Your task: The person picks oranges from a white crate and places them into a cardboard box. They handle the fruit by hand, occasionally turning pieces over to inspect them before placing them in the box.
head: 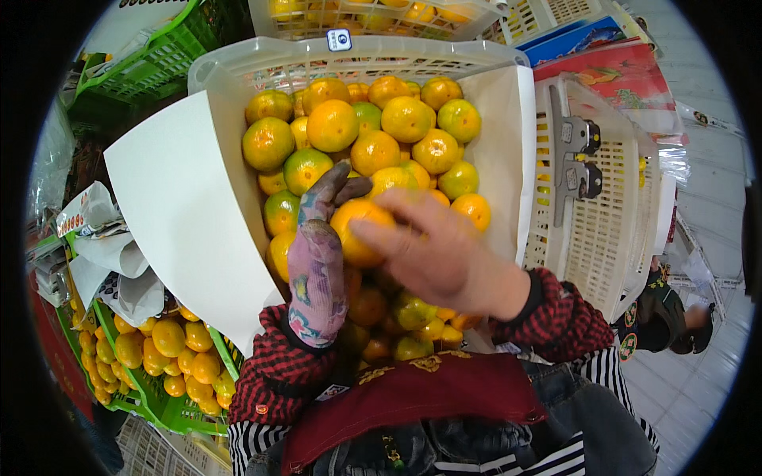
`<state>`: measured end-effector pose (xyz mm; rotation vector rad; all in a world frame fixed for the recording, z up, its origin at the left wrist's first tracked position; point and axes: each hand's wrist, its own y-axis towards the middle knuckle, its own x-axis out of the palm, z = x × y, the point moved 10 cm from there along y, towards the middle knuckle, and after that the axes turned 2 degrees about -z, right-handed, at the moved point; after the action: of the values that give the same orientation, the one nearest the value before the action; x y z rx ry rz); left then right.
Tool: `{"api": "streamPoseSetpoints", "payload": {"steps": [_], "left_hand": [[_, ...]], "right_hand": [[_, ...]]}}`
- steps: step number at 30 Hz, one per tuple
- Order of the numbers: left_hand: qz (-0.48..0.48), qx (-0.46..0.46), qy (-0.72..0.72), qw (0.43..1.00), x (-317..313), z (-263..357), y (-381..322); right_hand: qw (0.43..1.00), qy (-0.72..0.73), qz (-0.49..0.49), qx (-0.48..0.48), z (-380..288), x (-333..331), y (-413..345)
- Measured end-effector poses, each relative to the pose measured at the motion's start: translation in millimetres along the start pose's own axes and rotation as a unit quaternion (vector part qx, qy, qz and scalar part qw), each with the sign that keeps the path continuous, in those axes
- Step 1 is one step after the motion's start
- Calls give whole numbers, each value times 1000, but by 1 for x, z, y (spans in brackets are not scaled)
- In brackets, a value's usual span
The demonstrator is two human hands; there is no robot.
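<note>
My left hand (318, 262), in a patterned purple knit glove with dark fingertips, curls around the left side of an orange mandarin (362, 232). From the right, my bare right hand (437, 256), blurred, reaches over the same fruit with its thumb on or just above it; which is not clear. Beneath and beyond both hands, green and orange mandarins (375, 153) are heaped in a translucent white plastic crate (268, 53). White paper sheets (172, 208) line the crate, one flaring out over its left side. More fruit lies in shadow below my hands.
At the lower left stand green plastic crates (143, 381) of mandarins. A cream slotted crate (601, 220) is on the right, with a grey metal bar (558, 154) bearing two clamps. Another fruit crate (381, 27) stands beyond. A person (667, 321) is at the far right.
</note>
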<state>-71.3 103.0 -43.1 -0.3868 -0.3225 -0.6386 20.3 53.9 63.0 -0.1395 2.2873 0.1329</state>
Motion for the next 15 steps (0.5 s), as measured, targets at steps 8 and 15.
{"api": "streamPoseSetpoints", "payload": {"steps": [8,15], "left_hand": [[19,-47,-49,997,-5,0,8],[-16,-13,86,996,7,18,-1]], "right_hand": [[981,11,187,58,62,-61,-11],[942,-246,209,88,126,-80,23]]}}
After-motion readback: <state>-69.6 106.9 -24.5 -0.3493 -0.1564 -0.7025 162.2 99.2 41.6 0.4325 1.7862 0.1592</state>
